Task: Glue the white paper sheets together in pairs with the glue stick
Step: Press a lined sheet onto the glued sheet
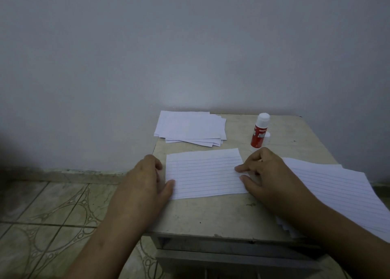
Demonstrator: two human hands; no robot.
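Two hands framed a lined white sheet (pixel 203 174) lying flat near the middle of a small worn table (pixel 221 213). The left hand (pixel 147 179) rested at the sheet's left edge, thumb laid on the paper, fingers loosely bent and gripping nothing. The right hand (pixel 266 173) pressed its fingertips on the right edge — fingers bent, nothing held. A red glue stick (pixel 260 132) stood upright behind the right hand, its white cap on. A loose pile of white sheets (pixel 190 127) lay at the far left corner — another stack of lined sheets (pixel 337 192) sat under the right forearm.
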